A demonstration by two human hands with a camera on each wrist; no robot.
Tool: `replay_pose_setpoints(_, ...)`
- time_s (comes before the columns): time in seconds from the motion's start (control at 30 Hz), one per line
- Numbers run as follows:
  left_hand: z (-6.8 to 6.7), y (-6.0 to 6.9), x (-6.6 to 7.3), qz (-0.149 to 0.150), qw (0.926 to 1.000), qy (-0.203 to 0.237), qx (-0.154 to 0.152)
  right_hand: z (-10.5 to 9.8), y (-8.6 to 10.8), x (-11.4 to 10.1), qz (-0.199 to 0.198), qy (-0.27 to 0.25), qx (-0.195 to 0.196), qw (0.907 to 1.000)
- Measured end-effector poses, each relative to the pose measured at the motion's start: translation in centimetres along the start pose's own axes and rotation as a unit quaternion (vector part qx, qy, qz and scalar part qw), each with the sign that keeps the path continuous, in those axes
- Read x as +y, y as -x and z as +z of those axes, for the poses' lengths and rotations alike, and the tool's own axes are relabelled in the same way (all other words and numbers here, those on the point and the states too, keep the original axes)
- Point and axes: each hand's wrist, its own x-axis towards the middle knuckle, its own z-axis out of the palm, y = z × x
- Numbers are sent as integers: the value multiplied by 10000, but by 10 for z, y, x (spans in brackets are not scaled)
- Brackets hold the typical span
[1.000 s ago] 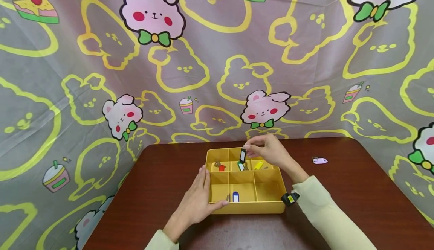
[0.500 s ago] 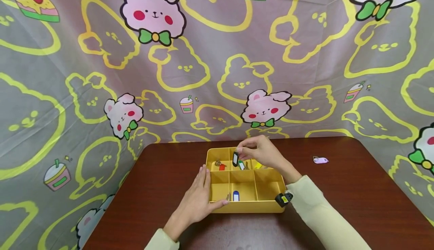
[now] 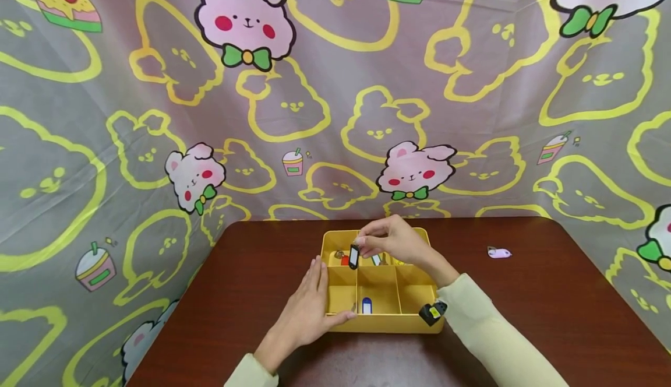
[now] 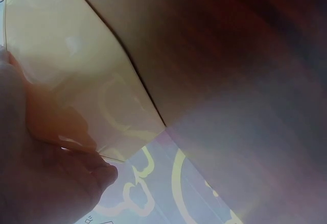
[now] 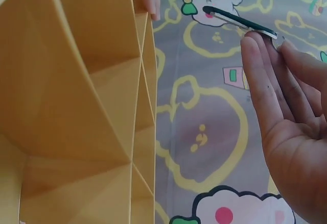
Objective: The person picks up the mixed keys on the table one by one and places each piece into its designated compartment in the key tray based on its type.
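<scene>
My right hand [image 3: 396, 242] pinches a black key tag [image 3: 354, 257] by its ring end, above the divided yellow box [image 3: 388, 324]. The tag, with a white label, hangs over the middle divider near the back left compartment; in the right wrist view the black key tag [image 5: 240, 22] juts from the fingertips, clear of the box walls. My left hand [image 3: 306, 299] rests against the box's left side with straight fingers, thumb at the front rim. A red key tag [image 3: 345, 260] lies back left. The green tag [image 3: 376, 260] and yellow tag [image 3: 399, 262] are partly hidden by my right hand.
A blue key tag [image 3: 367, 305] sits in the front middle compartment. On the brown table [image 3: 251, 276], right of the box, lies a pale lilac key tag [image 3: 500, 253]. A patterned cloth [image 3: 335, 113] hangs behind and at both sides.
My right hand has carried the black key tag leftward and slightly down, from over the back middle compartment towards the back left one. The left hand has stayed against the box.
</scene>
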Motion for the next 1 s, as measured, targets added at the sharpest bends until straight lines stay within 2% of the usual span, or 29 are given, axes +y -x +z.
replay_pose_setpoints(0.23,0,-1,-2,6,10000,-11,64,6,-4,-5,33,-167,-445,9989)
replay_pose_setpoints(0.5,0,1,0,108,9998,-63,137,18,-7,-4,148,-44,-872,9961)
replay_pose_setpoints(0.73,0,0,0,169,9995,-154,197,22,-10,-7,296,184,-1027,9941)
replay_pose_setpoints(1.0,0,0,0,129,9998,-78,155,25,-14,-5,398,105,-1174,9922)
